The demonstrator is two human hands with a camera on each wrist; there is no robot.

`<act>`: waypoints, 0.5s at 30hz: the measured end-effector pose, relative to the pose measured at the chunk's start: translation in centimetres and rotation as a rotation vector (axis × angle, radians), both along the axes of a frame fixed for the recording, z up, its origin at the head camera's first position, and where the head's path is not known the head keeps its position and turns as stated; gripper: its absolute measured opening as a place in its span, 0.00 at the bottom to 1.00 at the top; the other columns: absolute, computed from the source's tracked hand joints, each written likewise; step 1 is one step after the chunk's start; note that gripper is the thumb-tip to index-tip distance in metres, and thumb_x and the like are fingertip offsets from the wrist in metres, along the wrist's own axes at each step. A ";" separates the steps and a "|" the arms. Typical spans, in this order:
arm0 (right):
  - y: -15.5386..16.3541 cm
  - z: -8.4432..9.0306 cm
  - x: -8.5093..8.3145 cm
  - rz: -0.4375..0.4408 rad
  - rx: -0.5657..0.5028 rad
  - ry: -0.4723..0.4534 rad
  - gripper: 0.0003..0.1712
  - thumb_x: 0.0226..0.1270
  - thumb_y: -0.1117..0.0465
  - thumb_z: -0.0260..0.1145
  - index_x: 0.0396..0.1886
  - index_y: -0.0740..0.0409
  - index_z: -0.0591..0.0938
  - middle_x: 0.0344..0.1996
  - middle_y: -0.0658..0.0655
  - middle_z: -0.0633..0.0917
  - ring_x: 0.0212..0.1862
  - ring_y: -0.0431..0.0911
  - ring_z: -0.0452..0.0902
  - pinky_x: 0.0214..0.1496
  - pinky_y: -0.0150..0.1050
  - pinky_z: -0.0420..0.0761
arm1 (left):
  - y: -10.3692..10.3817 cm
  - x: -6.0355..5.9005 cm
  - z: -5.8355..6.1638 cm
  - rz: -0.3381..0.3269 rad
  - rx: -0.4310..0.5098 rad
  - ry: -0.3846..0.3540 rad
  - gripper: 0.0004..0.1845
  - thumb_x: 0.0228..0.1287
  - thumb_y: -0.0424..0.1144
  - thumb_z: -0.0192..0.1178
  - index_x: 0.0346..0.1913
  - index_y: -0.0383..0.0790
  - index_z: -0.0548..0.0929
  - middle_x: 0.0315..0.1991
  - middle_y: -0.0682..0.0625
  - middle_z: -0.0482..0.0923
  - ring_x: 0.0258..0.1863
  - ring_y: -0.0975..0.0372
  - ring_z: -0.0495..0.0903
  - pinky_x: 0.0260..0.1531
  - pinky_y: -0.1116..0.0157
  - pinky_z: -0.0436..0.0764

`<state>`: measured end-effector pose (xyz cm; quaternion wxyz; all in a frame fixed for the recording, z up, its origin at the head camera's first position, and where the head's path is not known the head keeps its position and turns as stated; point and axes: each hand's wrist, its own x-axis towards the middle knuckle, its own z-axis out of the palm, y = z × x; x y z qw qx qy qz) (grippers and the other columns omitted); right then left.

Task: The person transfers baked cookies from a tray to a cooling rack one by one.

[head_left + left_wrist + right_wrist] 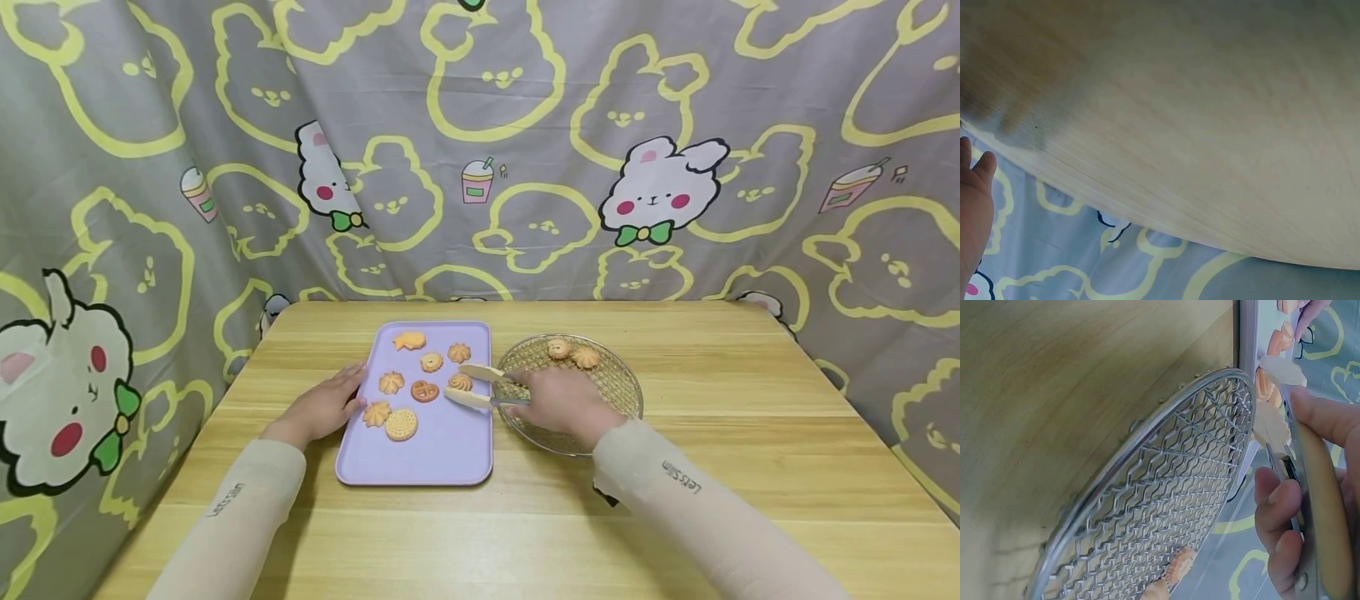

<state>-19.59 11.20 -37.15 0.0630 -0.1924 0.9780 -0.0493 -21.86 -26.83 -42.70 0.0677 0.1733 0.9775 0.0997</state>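
Two pale sleeves reach in from the near edge of the wooden table [720, 417]. On the right, the right hand [558, 400] grips a pair of tongs [480, 385], fingers [1279, 506] curled round the handle. Its hand hovers over the near-left part of a round wire rack [615, 387], while the tong tips point left over a lilac tray [450, 450] and sit on either side of a swirled cookie [461, 382]; whether they actually touch it is hard to make out from the head view. Seven cookies lie on the tray's far half, among them a round biscuit [401, 424] and a star-shaped one [409, 340]. Two more cookies [572, 353] rest at the rack's far edge. On the other side, the left hand [322, 406] lies flat with relaxed fingers, touching the tray's left rim and holding nothing. A rabbit-print curtain [660, 192] hangs behind the table.
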 end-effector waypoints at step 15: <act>-0.2 -0.1 0.1 -0.008 -0.041 -0.013 0.34 0.62 0.37 0.62 0.66 0.41 0.73 0.45 0.53 0.84 0.28 0.44 0.74 0.18 0.38 0.71 | 0.0 0.2 0.0 -0.015 0.023 0.024 0.33 0.74 0.46 0.47 0.72 0.31 0.55 0.72 0.36 0.51 0.70 0.43 0.51 0.66 0.46 0.56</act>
